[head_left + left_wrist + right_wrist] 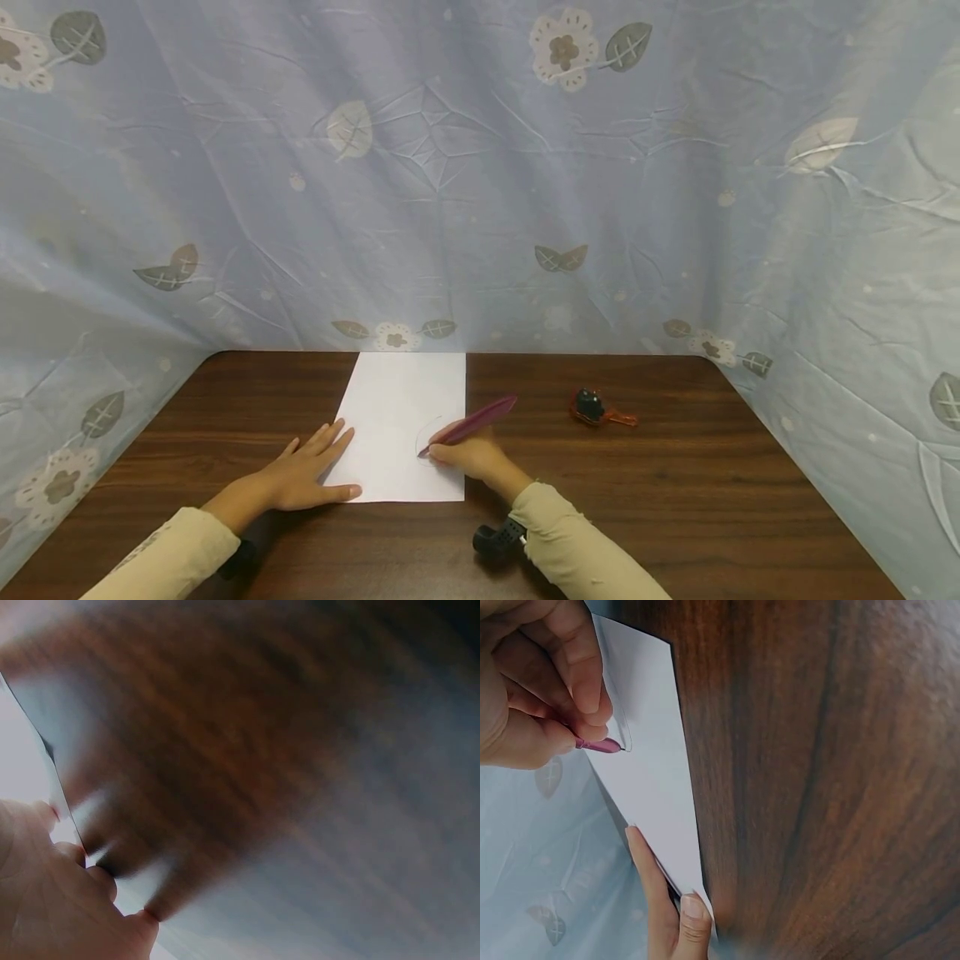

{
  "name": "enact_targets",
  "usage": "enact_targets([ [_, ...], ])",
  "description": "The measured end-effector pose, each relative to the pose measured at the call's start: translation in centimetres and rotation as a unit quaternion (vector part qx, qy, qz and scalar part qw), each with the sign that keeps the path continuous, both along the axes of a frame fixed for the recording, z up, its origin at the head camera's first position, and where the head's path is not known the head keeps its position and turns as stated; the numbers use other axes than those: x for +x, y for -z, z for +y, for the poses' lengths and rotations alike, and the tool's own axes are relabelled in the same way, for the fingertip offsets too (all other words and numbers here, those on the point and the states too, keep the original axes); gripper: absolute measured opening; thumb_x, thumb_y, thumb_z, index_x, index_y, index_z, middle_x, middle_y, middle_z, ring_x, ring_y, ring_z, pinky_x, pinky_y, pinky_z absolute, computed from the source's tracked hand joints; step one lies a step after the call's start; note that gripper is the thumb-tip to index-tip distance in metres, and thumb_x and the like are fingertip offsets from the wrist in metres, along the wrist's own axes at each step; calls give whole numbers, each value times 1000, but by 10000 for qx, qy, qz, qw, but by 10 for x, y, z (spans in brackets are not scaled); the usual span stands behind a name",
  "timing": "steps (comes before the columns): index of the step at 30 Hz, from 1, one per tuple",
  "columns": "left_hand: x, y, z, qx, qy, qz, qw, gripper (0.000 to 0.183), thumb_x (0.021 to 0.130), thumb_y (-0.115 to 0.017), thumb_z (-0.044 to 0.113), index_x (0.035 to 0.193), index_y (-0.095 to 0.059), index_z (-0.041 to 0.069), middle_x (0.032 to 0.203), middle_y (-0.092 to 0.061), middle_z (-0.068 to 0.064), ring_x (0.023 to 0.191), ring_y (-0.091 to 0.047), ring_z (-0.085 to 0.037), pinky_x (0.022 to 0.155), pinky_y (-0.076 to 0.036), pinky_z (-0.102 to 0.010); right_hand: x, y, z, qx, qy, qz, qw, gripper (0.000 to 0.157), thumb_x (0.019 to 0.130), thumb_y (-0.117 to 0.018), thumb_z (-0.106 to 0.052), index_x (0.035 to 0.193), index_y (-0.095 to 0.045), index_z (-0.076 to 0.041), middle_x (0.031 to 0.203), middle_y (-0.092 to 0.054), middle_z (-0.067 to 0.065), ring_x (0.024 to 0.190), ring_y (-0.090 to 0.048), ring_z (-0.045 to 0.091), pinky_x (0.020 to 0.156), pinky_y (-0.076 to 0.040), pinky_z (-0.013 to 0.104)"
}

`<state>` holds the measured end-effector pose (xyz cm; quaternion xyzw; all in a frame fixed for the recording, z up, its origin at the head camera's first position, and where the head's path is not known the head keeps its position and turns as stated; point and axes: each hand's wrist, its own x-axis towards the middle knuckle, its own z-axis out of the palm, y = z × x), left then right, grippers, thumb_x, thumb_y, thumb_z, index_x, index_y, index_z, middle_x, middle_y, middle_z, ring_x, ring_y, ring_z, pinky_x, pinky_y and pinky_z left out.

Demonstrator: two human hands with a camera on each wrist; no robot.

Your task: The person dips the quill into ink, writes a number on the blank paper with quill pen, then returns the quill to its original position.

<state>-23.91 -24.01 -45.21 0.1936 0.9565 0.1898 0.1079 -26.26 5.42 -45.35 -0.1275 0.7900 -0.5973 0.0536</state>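
Note:
A sheet of white paper (pixel 408 392) lies on the dark wooden table. My left hand (pixel 303 477) is spread flat at the paper's left edge, fingers straight, the thumb resting on its lower left corner. With the right hand (pixel 471 457) I pinch a purple feather-shaped pen (pixel 480 418) between thumb and fingers. Its tip meets the paper in the lower right part, and its broad end slants up to the right. A thin curved line (pixel 629 733) runs from the pen tip. In the left wrist view the left fingertips (pixel 103 881) press down by the paper's edge.
Right of the paper lies a small dark, rounded thing with an orange-red rim and handle (pixel 590 407). Pale blue curtains (pixel 450 208) with leaves and flowers enclose the table's back and sides. Black devices are strapped at both wrists, the right one (pixel 497 540) hanging low over the table.

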Motion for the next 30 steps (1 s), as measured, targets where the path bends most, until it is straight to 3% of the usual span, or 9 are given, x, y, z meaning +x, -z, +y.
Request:
enact_targets([
  [7, 1, -2, 0, 26, 17, -14, 10000, 101, 82, -56, 69, 153, -20, 7, 160, -8, -19, 144, -5, -45, 105, 0, -72, 2, 2, 2, -137, -257, 469, 9985, 18, 78, -76, -17, 89, -74, -2, 76, -71, 2, 64, -60, 3, 60, -51, 20],
  [9, 2, -2, 0, 35, 21, -24, 10000, 101, 82, -56, 69, 153, -20, 7, 160, -8, -19, 144, -5, -45, 105, 0, -72, 1, 4, 3, -422, -308, 424, 9977, 19, 79, -76, -16, 90, -74, 0, 77, -72, 3, 66, -63, 5, 63, -54, 23],
  [13, 2, 0, 0, 44, -6, -23, 10000, 100, 82, -57, 69, 153, -22, 7, 160, -8, -18, 145, -5, -44, 106, 0, -72, -4, 2, 0, -996, -108, -205, 9948, 23, 80, -74, -6, 96, -69, 10, 85, -72, 16, 72, -68, 11, 70, -58, 30],
  [16, 2, 2, 0, 84, -26, -4, 10000, 99, 82, -59, 67, 152, -23, 7, 160, -9, -18, 145, -6, -44, 106, -1, -72, -7, -4, 0, -1078, 51, -437, 9932, 25, 80, -73, -2, 99, -68, 12, 90, -72, 19, 74, -68, 13, 72, -58, 31],
  [30, -2, 4, 0, 21, 27, 54, 10000, 99, 82, -58, 67, 152, -23, 6, 160, -9, -18, 145, -6, -44, 106, -1, -72, -18, -21, 18, -1252, 271, -396, 9910, 25, 83, -71, -3, 102, -67, 12, 93, -72, 19, 79, -71, 17, 75, -58, 33],
])
